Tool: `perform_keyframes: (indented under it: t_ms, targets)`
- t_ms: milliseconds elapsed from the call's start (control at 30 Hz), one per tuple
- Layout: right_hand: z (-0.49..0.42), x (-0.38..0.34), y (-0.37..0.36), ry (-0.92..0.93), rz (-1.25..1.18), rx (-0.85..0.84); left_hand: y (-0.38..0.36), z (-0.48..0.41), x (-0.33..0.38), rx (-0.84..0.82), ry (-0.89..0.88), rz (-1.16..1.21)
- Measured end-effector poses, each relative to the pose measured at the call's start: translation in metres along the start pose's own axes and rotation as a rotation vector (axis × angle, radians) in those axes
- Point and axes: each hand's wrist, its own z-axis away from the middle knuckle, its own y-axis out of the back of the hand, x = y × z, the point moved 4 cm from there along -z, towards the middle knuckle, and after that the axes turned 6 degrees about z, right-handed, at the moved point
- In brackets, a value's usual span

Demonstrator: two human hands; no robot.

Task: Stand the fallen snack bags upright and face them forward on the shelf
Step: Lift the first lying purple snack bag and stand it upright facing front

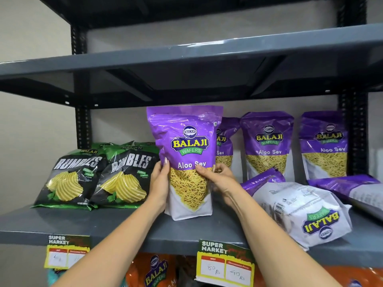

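A purple Aloo Sev bag (pixel 187 141) stands upright on the grey shelf (pixel 128 228), its front facing me. My left hand (pixel 160 181) grips its left side and my right hand (pixel 217 181) grips its right side. Behind and to the right, three more purple Aloo Sev bags stand upright: one half hidden (pixel 226 146), one in the middle (pixel 268 143) and one at the far right (pixel 324 143). A fallen Aloo Sev bag (pixel 300 210) lies on its face, white back up, on the shelf to the right. Another fallen bag (pixel 352 189) lies at the right edge.
Two black-and-green Rumbles chip bags (pixel 68 179) (pixel 126 177) lean at the left of the shelf. Price tags (pixel 224 264) (pixel 66 251) hang from the shelf's front edge. Orange snack bags (pixel 153 270) sit on the shelf below. An upper shelf (pixel 186 50) hangs close overhead.
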Motion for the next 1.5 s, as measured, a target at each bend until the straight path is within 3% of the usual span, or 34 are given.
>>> perform_keyframes:
  t_ms: [200, 333, 500, 833, 1000, 1033, 1100, 1133, 1200, 1300, 1433, 1500]
  targets:
    - [0.003, 0.0, -0.006, 0.007, 0.031, -0.056, -0.002, 0.006, 0.0, 0.185, -0.198, -0.274]
    - [0.011, -0.003, -0.011, -0.005, 0.066, -0.101, -0.005, 0.012, 0.005, 0.259, -0.253, -0.337]
    - [0.034, -0.012, -0.016, 0.019, 0.164, -0.157, 0.0, 0.016, 0.009, 0.23, -0.276, -0.327]
    - [0.071, -0.024, -0.02, 0.066, 0.243, -0.115, 0.015, 0.026, 0.013, 0.166, -0.237, -0.203]
    - [0.08, -0.028, -0.022, 0.052, 0.282, -0.114, 0.011, 0.039, 0.024, 0.239, -0.177, -0.344]
    - [0.083, -0.034, -0.021, 0.034, 0.3, -0.131, 0.012, 0.048, 0.029, 0.325, -0.212, -0.387]
    - [0.085, -0.055, -0.007, 0.081, 0.399, -0.099, 0.009, 0.08, 0.048, 0.454, -0.521, -0.389]
    - [0.086, -0.071, 0.007, 0.146, 0.491, -0.044, -0.002, 0.101, 0.056, 0.402, -0.694, -0.378]
    - [0.088, -0.105, 0.038, 0.27, 0.751, 0.086, -0.031, 0.136, 0.059, 0.083, -0.858, -0.394]
    - [0.082, -0.137, 0.095, 0.224, 1.145, 0.231, -0.084, 0.163, 0.043, -0.349, -0.684, -0.818]
    - [0.069, -0.126, 0.154, -0.21, 1.445, 0.149, -0.123, 0.137, -0.009, -0.503, 0.027, -1.034]
    - [0.067, -0.109, 0.173, -0.378, 1.513, 0.042, -0.14, 0.132, -0.019, -0.579, 0.243, -0.997]
